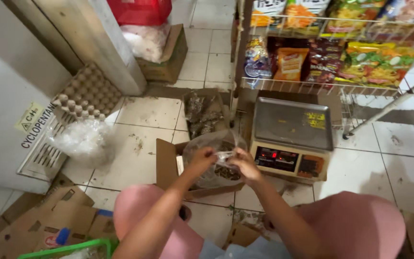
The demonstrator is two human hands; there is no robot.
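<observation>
Your left hand (202, 157) and right hand (243, 165) meet at the neck of a clear plastic bag (212, 158). Both hands are closed, fingers pinched on the gathered plastic at the bag's top. The two hands are just beside each other, with a short twist of plastic between them.

The clear plastic bag holds dark, dried material in its lower part. It hangs over an open cardboard box (168, 163) that sits on the tiled floor (140, 120), just in front of your knees. Whether the bag's underside touches the box cannot be determined.

Just beside the box, on its right edge, stands a digital weighing scale (291, 139) with a flat metal pan and a lit red display. The pan is bare. The scale is close to your right hand but does not touch it.

Beyond the box, toward the far edge of the floor, a second carton (202, 112) holds more of the dark material. A wire rack (331, 52) of coloured snack packets stands behind the scale.

On the left side of the floor, a stack of egg trays (85, 93) leans against a white appliance (5, 120), with a crumpled clear bag (85, 139) below it. Flattened cartons (49, 216) lie at the near-left corner.
</observation>
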